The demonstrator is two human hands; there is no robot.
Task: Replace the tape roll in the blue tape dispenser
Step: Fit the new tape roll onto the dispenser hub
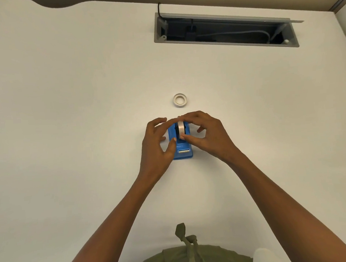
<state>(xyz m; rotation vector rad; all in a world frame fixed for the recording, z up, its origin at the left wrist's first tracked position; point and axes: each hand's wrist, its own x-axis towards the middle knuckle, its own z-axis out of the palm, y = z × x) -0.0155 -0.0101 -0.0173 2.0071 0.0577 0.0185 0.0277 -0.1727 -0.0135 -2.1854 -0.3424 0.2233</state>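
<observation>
The blue tape dispenser (181, 148) sits flat on the white table (66, 117), just ahead of the person and near the middle of the view, its metal cutter end turned toward them. A tape roll (181, 128) stands on edge in the dispenser's cradle, on a dark hub. The right hand (207, 136) pinches this roll, fingertips over its far top and thumb against its near face. The left hand (157, 144) is beside the dispenser's left wall with fingers loosely spread; its thumb tip touches the body just below the roll, and whether it actually grips anything cannot be told.

A little beyond the hands, apart from the dispenser, a second roll (180, 99) lies flat on the table (a thin white ring, open centre up). Nothing lies between it and the dispenser but the fingers themselves. Farther back to the right, an open cable hatch (225, 29) is sunk into the tabletop, with cords inside. At the bottom edge shows an olive green garment (186, 257). No writing or brand can be read anywhere.
</observation>
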